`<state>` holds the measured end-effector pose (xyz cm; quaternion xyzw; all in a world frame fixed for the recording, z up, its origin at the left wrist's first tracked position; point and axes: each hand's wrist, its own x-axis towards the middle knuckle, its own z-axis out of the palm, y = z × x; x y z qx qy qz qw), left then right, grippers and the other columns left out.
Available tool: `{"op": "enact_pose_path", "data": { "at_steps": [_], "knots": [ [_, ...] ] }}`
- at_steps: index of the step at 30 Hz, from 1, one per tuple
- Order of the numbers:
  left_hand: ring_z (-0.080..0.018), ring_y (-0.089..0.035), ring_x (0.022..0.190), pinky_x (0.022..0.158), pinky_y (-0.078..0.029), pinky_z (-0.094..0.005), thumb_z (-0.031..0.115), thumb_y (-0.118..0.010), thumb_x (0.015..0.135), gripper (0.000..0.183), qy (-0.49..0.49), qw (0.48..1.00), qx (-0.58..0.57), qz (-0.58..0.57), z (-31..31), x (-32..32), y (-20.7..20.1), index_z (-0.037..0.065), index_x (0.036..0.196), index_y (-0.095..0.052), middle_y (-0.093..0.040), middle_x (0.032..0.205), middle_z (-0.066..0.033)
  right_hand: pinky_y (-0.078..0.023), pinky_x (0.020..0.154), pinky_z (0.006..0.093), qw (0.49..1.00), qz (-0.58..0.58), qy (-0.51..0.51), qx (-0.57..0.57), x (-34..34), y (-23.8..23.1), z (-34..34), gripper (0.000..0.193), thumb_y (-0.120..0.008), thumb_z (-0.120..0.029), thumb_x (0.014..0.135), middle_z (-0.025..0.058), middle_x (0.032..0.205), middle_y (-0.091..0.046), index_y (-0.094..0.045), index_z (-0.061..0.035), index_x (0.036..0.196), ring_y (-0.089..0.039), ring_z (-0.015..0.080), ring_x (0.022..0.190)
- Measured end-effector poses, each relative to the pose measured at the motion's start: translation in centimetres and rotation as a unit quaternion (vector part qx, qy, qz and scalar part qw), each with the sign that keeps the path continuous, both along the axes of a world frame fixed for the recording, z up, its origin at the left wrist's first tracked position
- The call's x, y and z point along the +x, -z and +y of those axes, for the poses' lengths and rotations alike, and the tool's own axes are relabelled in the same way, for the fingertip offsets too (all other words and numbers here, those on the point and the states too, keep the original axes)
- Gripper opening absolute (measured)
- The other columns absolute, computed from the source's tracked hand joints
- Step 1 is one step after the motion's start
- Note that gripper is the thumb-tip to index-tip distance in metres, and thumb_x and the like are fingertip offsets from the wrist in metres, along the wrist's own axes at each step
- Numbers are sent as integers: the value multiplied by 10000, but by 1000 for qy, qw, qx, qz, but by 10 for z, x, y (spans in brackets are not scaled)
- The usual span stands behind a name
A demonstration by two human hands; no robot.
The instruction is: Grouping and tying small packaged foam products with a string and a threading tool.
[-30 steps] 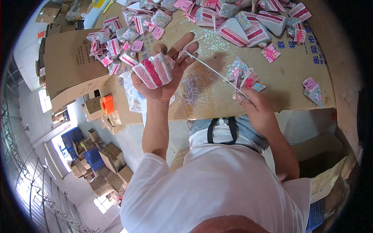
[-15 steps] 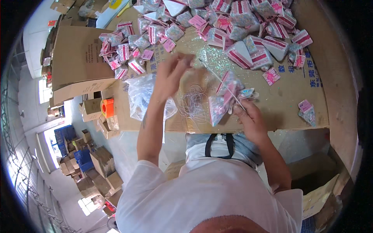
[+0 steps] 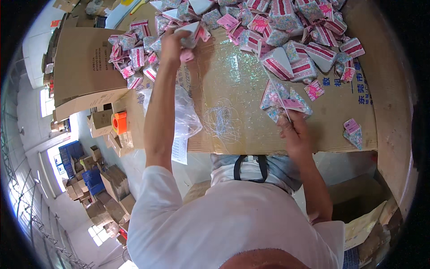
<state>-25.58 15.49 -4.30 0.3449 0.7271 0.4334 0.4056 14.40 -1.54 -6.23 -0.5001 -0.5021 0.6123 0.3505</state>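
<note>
Now the left hand (image 3: 171,47) grips a slice (image 3: 191,32); the right hand (image 3: 296,133) clasps a rod (image 3: 280,99), whose tip might snag the pile (image 3: 283,24) beyond that hand if swung.

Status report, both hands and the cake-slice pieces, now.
Left hand at a cake-slice piece, grip unclear. Right hand gripping thin rod. Thread tangle on cardboard, left of right hand.

My left hand (image 3: 172,47) hides part of the slice (image 3: 191,32) it holds; my right hand (image 3: 297,136), slightly blurred, covers the near end of the rod (image 3: 279,95); my view's top edge crops the pile (image 3: 281,20)
</note>
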Motion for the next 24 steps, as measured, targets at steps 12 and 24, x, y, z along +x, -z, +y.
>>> {"op": "enact_pose_path", "data": {
  "at_steps": [12, 24],
  "knots": [
    [-450, -593, 1163, 899, -585, -502, 299, -509, 855, 727, 86, 729, 144, -664, -108, 91, -23, -79, 1461, -370, -498, 1371, -340, -492, 783, 353, 970, -182, -108, 116, 0, -10, 7, 300, -620, -226, 991, 121, 957, -675, -628, -23, 1212, -643, 234, 866],
    [-396, -596, 1094, 863, -593, -436, 360, -518, 864, 623, 50, 758, 214, -614, -123, 104, -54, -26, 1352, -530, -583, 1281, -222, -481, 912, 381, 973, -157, -147, 80, 3, -22, 1, 299, -619, -203, 981, 177, 1111, -682, -638, -8, 1206, -651, 317, 1029]
  ]
}}
